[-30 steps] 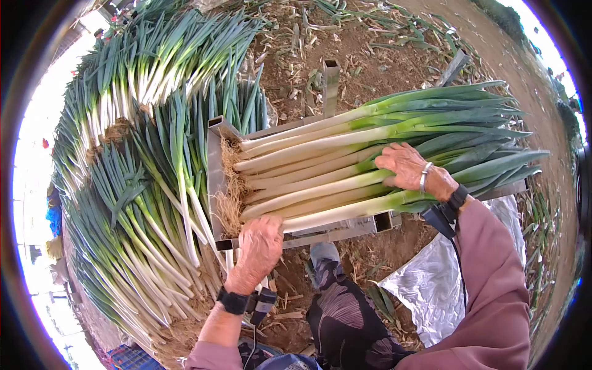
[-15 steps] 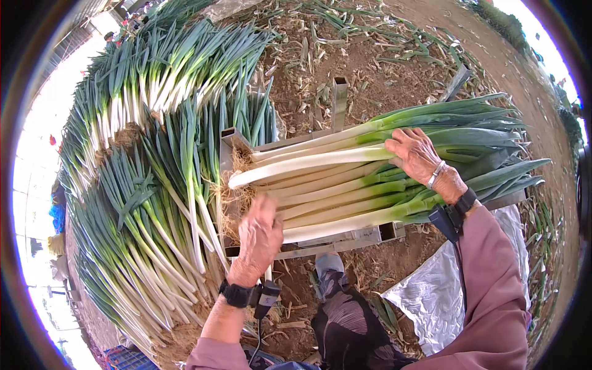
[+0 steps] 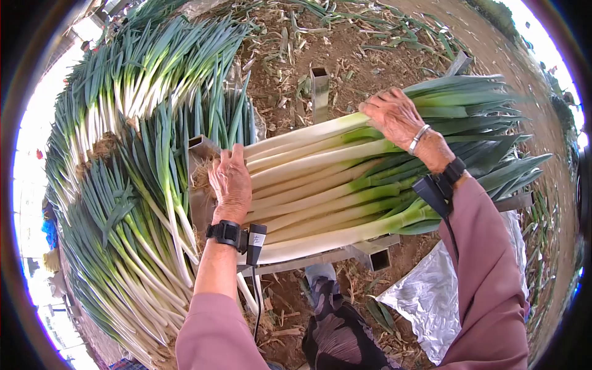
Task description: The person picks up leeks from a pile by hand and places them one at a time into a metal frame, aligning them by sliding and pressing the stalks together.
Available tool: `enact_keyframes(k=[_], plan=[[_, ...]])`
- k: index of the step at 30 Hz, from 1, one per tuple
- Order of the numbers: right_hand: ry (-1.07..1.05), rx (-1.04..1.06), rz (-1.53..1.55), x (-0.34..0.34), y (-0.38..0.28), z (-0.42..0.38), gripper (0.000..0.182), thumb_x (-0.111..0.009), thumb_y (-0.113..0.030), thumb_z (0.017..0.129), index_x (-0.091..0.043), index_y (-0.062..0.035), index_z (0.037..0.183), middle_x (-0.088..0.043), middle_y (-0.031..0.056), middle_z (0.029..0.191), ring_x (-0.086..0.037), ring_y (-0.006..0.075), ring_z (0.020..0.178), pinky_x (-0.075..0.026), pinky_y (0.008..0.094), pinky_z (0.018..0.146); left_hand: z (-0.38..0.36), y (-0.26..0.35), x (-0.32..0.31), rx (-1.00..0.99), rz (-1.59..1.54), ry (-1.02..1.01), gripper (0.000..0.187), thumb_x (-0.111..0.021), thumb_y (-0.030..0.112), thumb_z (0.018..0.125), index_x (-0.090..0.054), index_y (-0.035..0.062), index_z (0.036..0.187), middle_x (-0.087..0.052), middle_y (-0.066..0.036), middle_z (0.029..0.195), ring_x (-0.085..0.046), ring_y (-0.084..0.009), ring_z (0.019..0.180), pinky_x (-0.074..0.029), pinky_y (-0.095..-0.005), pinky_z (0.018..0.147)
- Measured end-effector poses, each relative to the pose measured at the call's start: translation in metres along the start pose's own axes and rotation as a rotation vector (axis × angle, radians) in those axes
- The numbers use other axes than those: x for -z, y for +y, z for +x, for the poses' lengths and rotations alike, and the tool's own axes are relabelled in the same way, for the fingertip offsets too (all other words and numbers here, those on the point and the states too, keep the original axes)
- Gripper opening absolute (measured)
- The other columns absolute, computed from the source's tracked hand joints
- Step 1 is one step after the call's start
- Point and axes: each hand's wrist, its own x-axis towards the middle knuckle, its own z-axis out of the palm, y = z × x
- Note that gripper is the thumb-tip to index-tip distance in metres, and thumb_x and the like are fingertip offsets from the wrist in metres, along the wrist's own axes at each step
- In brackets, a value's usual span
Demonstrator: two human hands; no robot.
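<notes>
Long green onions (image 3: pixel 320 191) lie side by side on a metal frame (image 3: pixel 200 216), white stalks to the left and green leaves to the right. At their root end, my left hand (image 3: pixel 230 180) rests with fingers apart, touching the upper stalks; the roots are partly hidden behind it. My right hand (image 3: pixel 398 120) has its fingers wrapped over the uppermost stalk, where white turns green. Its palm side is hidden.
Large piles of green onions (image 3: pixel 148 216) stand on the left. Upright metal posts (image 3: pixel 319 92) rise behind the frame. A silvery sheet (image 3: pixel 425 299) lies on the soil at lower right, and leaf scraps litter the ground (image 3: pixel 357 68).
My left hand has moved up and left to the upper root ends, its fingers now spread. My right hand has moved up and left, from a middle stalk to the top one.
</notes>
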Motion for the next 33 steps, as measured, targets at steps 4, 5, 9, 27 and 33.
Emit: enact_keyframes(k=[4,5,9,27,33], plan=[[0.015,-0.071,0.044,-0.049,-0.006,0.001,0.027,-0.050,-0.013,0.086,-0.059,-0.0154,0.112,-0.060,0.0046,0.109,-0.054,0.0245,0.109,-0.030,0.0470,0.105,-0.001,-0.012,-0.028,-0.045,-0.084,-0.009,0.032,-0.048,0.002,0.084,-0.059,0.0097,0.113,-0.061,-0.013,0.104,-0.057,-0.0332,0.096,-0.047,-0.0437,0.084],[0.037,-0.077,0.023,-0.057,-0.009,0.002,0.028,-0.049,-0.013,0.087,-0.058,-0.0159,0.113,-0.060,0.0046,0.109,-0.053,0.0246,0.110,-0.029,0.0467,0.106,-0.001,-0.014,-0.035,-0.049,-0.079,-0.015,0.032,-0.048,0.002,0.084,-0.059,0.0097,0.113,-0.061,-0.013,0.104,-0.057,-0.0332,0.096,-0.047,-0.0437,0.084],[0.030,-0.066,0.004,-0.067,-0.005,-0.001,0.030,-0.049,-0.012,0.086,-0.056,-0.0179,0.115,-0.058,0.0038,0.108,-0.051,0.0235,0.111,-0.027,0.0468,0.107,0.001,-0.026,-0.048,-0.067,-0.045,-0.030,0.034,-0.047,0.002,0.085,-0.059,0.0091,0.115,-0.061,-0.013,0.109,-0.055,-0.0328,0.102,-0.046,-0.0425,0.087],[-0.040,-0.118,-0.045,-0.059,-0.016,-0.002,0.035,-0.053,-0.020,0.088,-0.051,-0.0168,0.123,-0.051,0.0087,0.118,-0.043,0.0268,0.119,-0.024,0.0480,0.107,-0.036,-0.001,-0.013,0.059,-0.287,-0.225,0.049,-0.055,0.007,0.083,-0.044,0.0041,0.131,-0.040,-0.025,0.129,-0.051,-0.0433,0.110,-0.043,-0.0481,0.094],[0.010,-0.168,-0.064,-0.067,-0.018,-0.005,0.039,-0.055,-0.019,0.086,-0.051,-0.0172,0.124,-0.051,0.0081,0.120,-0.040,0.0278,0.124,-0.020,0.0494,0.110,-0.039,-0.014,-0.019,0.062,-0.284,-0.183,0.051,-0.055,0.016,0.086,-0.041,-0.0003,0.133,-0.039,-0.023,0.128,-0.052,-0.0424,0.108,-0.044,-0.0475,0.092]])
